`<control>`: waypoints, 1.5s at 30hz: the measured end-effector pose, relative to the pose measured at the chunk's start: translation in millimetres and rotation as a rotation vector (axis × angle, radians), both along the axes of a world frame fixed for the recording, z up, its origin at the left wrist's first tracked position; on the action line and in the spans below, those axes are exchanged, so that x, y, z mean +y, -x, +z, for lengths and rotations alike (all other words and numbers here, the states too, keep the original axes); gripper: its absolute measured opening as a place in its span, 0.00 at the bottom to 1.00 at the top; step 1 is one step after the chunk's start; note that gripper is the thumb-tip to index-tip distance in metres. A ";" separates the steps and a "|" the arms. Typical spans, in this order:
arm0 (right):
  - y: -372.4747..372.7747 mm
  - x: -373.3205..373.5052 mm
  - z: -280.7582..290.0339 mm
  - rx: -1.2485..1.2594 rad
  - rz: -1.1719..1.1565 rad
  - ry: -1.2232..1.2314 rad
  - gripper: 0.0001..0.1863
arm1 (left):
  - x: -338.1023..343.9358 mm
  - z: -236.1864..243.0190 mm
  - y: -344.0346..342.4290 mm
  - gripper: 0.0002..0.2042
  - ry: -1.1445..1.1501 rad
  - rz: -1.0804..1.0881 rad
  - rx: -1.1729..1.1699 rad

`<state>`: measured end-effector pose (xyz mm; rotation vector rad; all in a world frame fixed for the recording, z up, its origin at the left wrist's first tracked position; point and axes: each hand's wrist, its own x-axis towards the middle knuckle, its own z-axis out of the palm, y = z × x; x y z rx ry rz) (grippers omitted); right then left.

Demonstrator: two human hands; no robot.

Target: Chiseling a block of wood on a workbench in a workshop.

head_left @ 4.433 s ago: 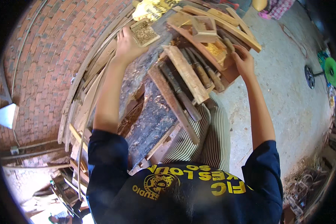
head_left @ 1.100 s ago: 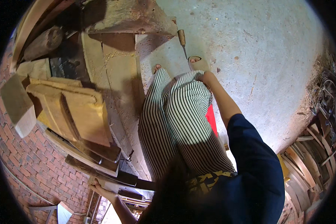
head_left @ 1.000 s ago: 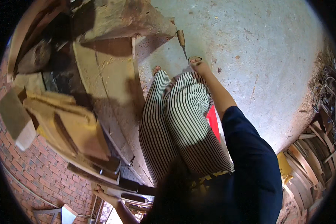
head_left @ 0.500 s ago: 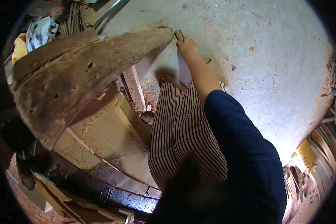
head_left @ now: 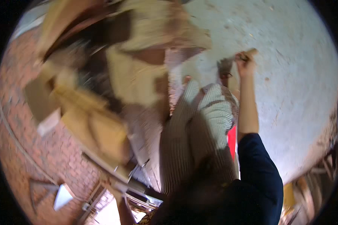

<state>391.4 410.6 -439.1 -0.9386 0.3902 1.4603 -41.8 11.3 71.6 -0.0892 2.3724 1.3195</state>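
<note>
My right hand (head_left: 245, 67) is closed round a short brown wooden piece (head_left: 254, 51), one end of which sticks out past the fingers; what kind of piece it is does not show. Beneath it lies the pale floor, to the right of my legs in striped trousers (head_left: 199, 123). At the lower left, my left hand (head_left: 109, 184) is beside the edge of a wooden bench-like structure (head_left: 109, 165); motion smears its fingers, and whether it touches anything is unclear. Ahead to the left, a large rough wooden slab (head_left: 157, 26) is blurred.
Pale boards (head_left: 139, 82) lie left of my legs. A yellowish wooden block or box (head_left: 97, 127) stands farther left, beside red brick paving (head_left: 22, 123). A red object (head_left: 232, 142) shows by my right thigh. Curved wooden pieces (head_left: 304, 191) are at the lower right.
The view has swung left, bringing brick paving and my left arm into sight. My right hand, still holding the wooden piece, has moved away from the slab's tip, to the right.
</note>
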 end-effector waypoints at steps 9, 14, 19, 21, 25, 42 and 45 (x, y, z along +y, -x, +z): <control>75.7 -14.6 371.9 -0.518 0.390 -0.600 0.21 | 19.8 -19.0 -17.8 0.23 0.711 -0.392 0.597; 205.0 -16.2 508.0 -1.022 0.990 -1.430 0.26 | -14.2 -64.3 11.3 0.39 0.988 -0.518 0.671; 324.7 -44.3 493.5 -1.549 1.340 -1.415 0.26 | 46.4 -12.4 -29.8 0.38 0.723 -0.395 0.537; 348.4 -68.1 501.3 -1.592 1.340 -1.358 0.23 | 34.5 -28.2 -19.8 0.34 0.696 -0.252 0.620; 341.9 -84.9 475.5 -1.846 0.952 -1.388 0.22 | 39.8 -36.5 -16.6 0.33 0.609 -0.227 0.615; 223.6 -237.3 470.8 -1.602 1.321 -0.988 0.26 | -7.5 -30.8 -10.9 0.20 0.038 -0.323 0.503; 217.7 -239.7 475.3 -1.598 1.238 -0.931 0.24 | -16.0 -36.9 -1.8 0.23 -0.100 -0.345 0.492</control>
